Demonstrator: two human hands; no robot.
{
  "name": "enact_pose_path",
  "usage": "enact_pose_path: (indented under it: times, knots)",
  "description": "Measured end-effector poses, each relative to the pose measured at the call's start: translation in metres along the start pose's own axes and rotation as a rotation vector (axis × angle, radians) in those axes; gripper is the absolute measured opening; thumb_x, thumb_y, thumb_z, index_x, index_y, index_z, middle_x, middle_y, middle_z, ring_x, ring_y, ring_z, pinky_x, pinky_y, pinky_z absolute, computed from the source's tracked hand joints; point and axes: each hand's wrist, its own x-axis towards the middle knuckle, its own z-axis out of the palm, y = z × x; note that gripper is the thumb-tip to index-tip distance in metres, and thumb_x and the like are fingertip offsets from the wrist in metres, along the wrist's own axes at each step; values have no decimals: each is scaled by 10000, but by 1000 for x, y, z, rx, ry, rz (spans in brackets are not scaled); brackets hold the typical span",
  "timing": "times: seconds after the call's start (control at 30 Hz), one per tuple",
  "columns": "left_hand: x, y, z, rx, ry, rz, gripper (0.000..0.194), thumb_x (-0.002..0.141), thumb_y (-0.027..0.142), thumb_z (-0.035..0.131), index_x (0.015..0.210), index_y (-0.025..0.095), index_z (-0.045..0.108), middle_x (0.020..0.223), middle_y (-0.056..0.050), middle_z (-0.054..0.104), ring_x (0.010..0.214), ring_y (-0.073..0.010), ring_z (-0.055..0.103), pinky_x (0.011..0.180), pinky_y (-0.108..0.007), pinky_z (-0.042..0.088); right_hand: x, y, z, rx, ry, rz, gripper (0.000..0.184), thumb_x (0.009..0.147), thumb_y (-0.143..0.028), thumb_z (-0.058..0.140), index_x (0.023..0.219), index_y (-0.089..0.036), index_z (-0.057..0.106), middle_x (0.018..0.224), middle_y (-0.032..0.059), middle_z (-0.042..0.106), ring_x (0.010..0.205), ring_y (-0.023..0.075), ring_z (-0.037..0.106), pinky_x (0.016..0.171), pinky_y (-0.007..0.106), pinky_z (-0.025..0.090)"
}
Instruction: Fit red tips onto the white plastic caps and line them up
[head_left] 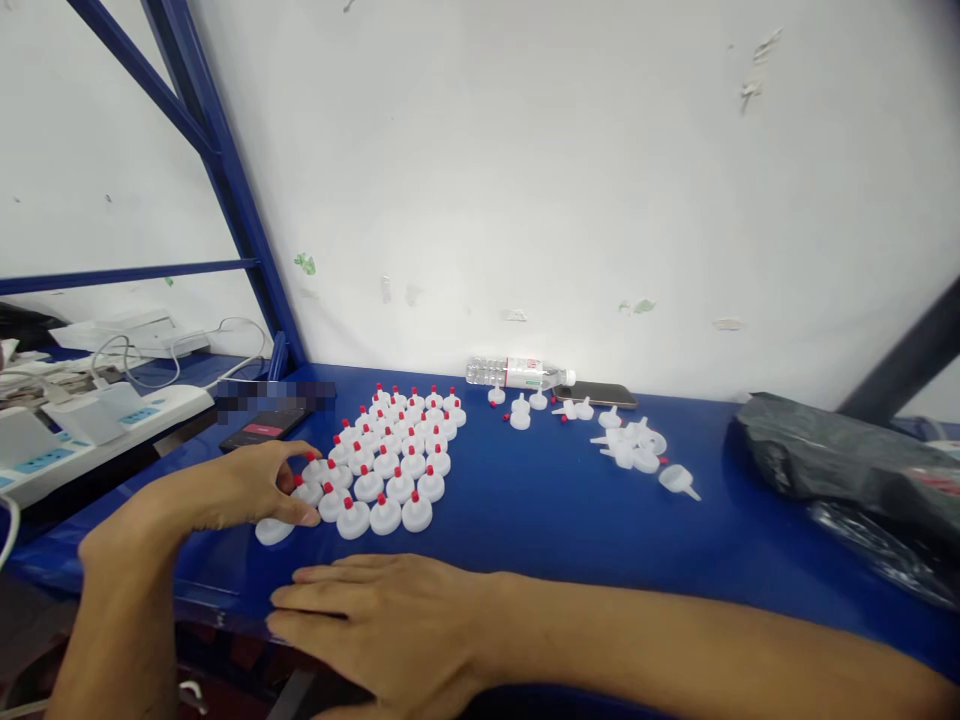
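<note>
My left hand [262, 487] curves around red-tipped white nozzle caps [306, 489] at the left end of a block of such caps. Its thumb lies on the near side, its index finger on the far side. Under this hand another white cap [274, 530] shows in part, its top hidden. The block of upright caps [386, 462] stands in close rows on the blue table. Palm down, my right hand [390, 625] lies by the front edge with fingers stretched out, just nearer than the block, holding nothing.
Loose white nozzle caps [634, 445] and small red tips [564, 419] are scattered to the right. A water bottle [517, 373] and a phone [596, 395] lie by the wall. Another phone [262, 430] and a power strip [112, 430] are left; a dark plastic bag [817, 450] sits right.
</note>
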Motion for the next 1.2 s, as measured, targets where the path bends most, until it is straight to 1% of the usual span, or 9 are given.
enact_pose_path:
  times: [0.1,0.23,0.37,0.53,0.77,1.0,1.1,1.13,1.2]
  knots:
    - [0,1,-1,-23,10,19,940,614,607,734,1411,161,513,925,-22,653,818,-245,649,676,-293,492,20,9,4,-159,29,-33,727,1025,-579,436,1433,22,469,1538,246,468,1456,307,421,1245,369,270]
    - [2,2,-2,-60,26,20,908,560,593,764,1362,211,573,917,-21,666,784,-243,663,647,-289,504,25,14,4,-235,48,-38,628,1054,-494,417,1427,9,474,1531,230,484,1425,305,465,1217,379,331]
    - [5,-2,-2,-111,20,57,844,594,580,760,1351,251,579,867,-1,653,716,-228,654,600,-282,492,25,20,1,-267,50,-9,615,1056,-466,418,1442,11,462,1551,234,457,1442,310,440,1234,402,303]
    - [4,0,-2,-99,46,106,780,616,573,748,1315,251,617,826,4,656,713,-226,650,588,-279,477,27,26,-1,-261,44,3,588,1058,-437,435,1454,-2,456,1570,222,435,1467,276,408,1243,363,285]
    - [1,7,-4,-46,52,112,782,647,560,738,1334,208,609,904,-14,669,792,-227,651,653,-277,481,26,36,-3,-279,61,-21,571,1061,-434,434,1444,-10,464,1553,207,467,1456,260,424,1234,340,291]
    - [2,7,-3,-49,46,99,844,651,582,752,1395,228,564,972,-31,706,828,-244,681,685,-286,502,28,39,-2,-322,57,-44,532,1062,-411,437,1419,-20,491,1536,190,493,1433,232,450,1231,303,279]
    - [-5,6,-7,-115,78,110,906,699,679,689,1459,222,500,1028,-55,734,930,-276,696,784,-313,532,21,23,-8,-274,174,-47,440,1078,-320,390,1417,-69,517,1523,129,525,1431,166,443,1236,268,254]
    - [-7,5,-10,-147,120,129,920,724,718,643,1478,219,480,1074,-67,738,984,-286,694,832,-323,536,17,17,-11,-233,261,-21,420,1082,-287,361,1420,-99,525,1512,94,540,1426,139,443,1234,253,254]
    - [-8,3,-13,-206,267,165,902,782,761,538,1497,216,466,1241,-86,710,1139,-304,656,949,-341,518,7,9,-20,-129,498,123,423,1078,-290,336,1441,-165,512,1539,54,511,1447,132,412,1240,293,264]
